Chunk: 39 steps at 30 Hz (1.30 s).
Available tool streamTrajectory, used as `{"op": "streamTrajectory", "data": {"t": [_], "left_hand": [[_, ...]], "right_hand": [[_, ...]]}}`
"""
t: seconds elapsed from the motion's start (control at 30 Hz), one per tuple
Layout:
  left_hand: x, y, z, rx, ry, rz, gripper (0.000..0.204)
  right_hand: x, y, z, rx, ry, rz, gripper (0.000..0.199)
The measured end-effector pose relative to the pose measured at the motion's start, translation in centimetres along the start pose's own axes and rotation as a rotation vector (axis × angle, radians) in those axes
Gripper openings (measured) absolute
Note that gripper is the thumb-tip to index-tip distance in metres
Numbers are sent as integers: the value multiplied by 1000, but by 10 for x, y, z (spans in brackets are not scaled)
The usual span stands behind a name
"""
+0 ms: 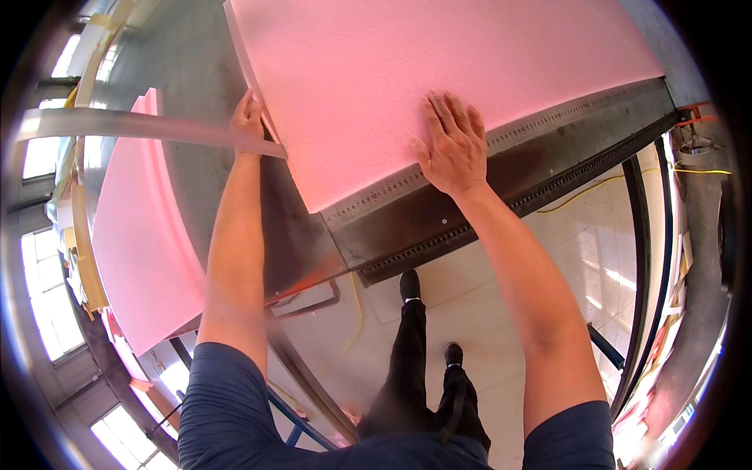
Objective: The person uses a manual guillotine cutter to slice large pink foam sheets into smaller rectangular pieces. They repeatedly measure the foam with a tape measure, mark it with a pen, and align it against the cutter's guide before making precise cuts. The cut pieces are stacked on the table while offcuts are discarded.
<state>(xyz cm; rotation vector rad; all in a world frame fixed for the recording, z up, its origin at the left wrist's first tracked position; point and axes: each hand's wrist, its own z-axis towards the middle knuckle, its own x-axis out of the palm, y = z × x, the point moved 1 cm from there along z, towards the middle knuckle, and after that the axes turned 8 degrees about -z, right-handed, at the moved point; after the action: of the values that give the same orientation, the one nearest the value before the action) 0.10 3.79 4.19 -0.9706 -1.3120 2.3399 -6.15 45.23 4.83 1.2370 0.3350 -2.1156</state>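
Head view: both hands, L & R, flat on pink foam sheet.

Daylight enters through windows at the left, blown out white. The pink foam sheet is brightly and evenly lit. Glare patches lie on the pale floor at the right. Straight edges bow strongly toward the dark circular rim. Focus is sharp centrally, softer at the margins.

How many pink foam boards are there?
2. One large pink foam board lies on the metal table under both hands; a second pink board sits at the left. Others may be hidden.
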Motion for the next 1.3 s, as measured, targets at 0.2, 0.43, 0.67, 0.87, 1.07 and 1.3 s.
{"op": "streamTrajectory", "data": {"t": [0.2,0.43,0.67,0.87,1.07,1.3], "left_hand": [[1,1,5,23,10,46,41],[0,16,11,46,7,-16,43],[-3,24,14,45,-5,-84,42],[4,10,9,35,1,-54,39],[7,17,14,55,3,-24,40],[-55,7,-8,-92,-428,-283,35]], "right_hand": [[0,0,0,7,-16,-3,60],[4,-2,-4,14,-41,21,61],[7,0,-5,17,-74,53,60],[11,-2,-8,32,-32,8,60],[11,-6,-10,35,-20,-12,62],[11,5,-6,19,-59,29,61]]}}
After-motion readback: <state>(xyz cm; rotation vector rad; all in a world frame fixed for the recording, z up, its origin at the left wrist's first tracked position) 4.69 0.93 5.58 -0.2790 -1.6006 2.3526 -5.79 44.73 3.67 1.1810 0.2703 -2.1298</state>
